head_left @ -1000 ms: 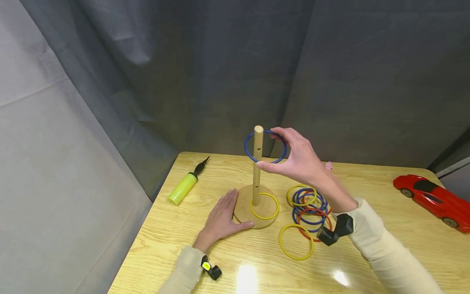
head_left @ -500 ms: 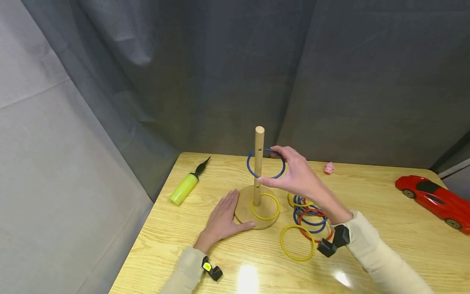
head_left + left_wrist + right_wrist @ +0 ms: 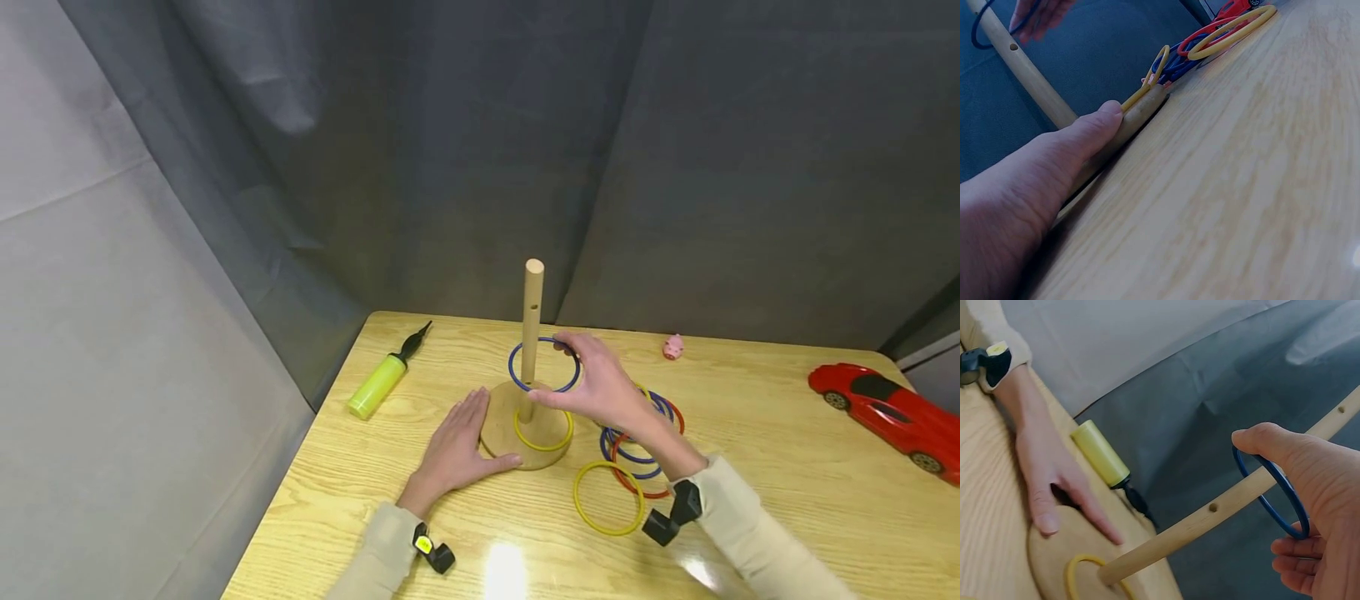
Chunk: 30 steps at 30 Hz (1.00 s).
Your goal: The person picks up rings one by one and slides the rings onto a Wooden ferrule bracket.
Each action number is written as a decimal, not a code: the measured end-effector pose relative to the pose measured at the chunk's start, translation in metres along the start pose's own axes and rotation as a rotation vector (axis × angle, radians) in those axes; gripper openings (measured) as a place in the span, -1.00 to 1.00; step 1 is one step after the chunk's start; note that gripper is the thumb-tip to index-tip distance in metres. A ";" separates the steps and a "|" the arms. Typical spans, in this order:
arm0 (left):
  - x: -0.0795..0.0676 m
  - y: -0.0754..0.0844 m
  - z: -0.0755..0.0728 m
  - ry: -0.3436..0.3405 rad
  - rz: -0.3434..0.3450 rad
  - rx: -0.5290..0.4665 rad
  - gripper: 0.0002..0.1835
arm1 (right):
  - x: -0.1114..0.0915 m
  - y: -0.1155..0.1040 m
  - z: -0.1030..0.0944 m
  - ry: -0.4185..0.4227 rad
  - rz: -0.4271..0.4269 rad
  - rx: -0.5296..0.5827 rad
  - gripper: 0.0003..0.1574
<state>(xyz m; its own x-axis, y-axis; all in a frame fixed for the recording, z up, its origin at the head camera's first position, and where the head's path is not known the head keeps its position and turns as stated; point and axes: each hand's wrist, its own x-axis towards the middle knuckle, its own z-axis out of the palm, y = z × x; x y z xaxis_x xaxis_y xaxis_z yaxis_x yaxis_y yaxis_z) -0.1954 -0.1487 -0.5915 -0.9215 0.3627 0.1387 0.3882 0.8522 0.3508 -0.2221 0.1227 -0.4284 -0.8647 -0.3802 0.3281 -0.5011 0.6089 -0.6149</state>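
An upright wooden post (image 3: 532, 321) stands on a round wooden base (image 3: 498, 425). My right hand (image 3: 600, 387) pinches a blue ring (image 3: 1289, 494) between thumb and fingers; the ring encircles the post in its lower half, above the base. Around the foot of the post lies a yellow ring (image 3: 547, 450). My left hand (image 3: 459, 450) rests against the base's left edge, fingers straight and thumb spread along the near rim. In the left wrist view, the thumb (image 3: 1094, 128) touches the rim.
Right of the base lies a pile of blue, red and yellow rings (image 3: 637, 476), with a separate yellow ring (image 3: 609, 534) nearer. A yellow-green hand pump (image 3: 377, 386) lies left. A pink pig figure (image 3: 672, 347) and a red toy car (image 3: 885, 412) are farther right.
My right hand has lowered the blue ring along the post, from near its top to its lower half. The left hand has stayed at the base.
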 end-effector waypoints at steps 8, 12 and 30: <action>0.000 0.000 0.001 -0.012 -0.004 -0.008 0.39 | -0.009 0.015 0.021 -0.031 0.036 -0.011 0.23; 0.001 0.000 0.001 -0.013 -0.007 0.000 0.40 | -0.012 0.022 0.031 -0.041 0.065 -0.018 0.23; 0.001 -0.001 0.001 -0.025 -0.013 0.002 0.40 | -0.011 0.050 0.063 -0.077 0.104 -0.069 0.31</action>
<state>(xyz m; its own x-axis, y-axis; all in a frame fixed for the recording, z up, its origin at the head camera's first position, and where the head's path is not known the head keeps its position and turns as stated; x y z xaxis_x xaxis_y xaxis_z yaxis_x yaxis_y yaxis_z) -0.1972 -0.1490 -0.5924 -0.9261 0.3605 0.1110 0.3759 0.8577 0.3507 -0.2352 0.1134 -0.5083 -0.9082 -0.3634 0.2077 -0.4126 0.6932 -0.5910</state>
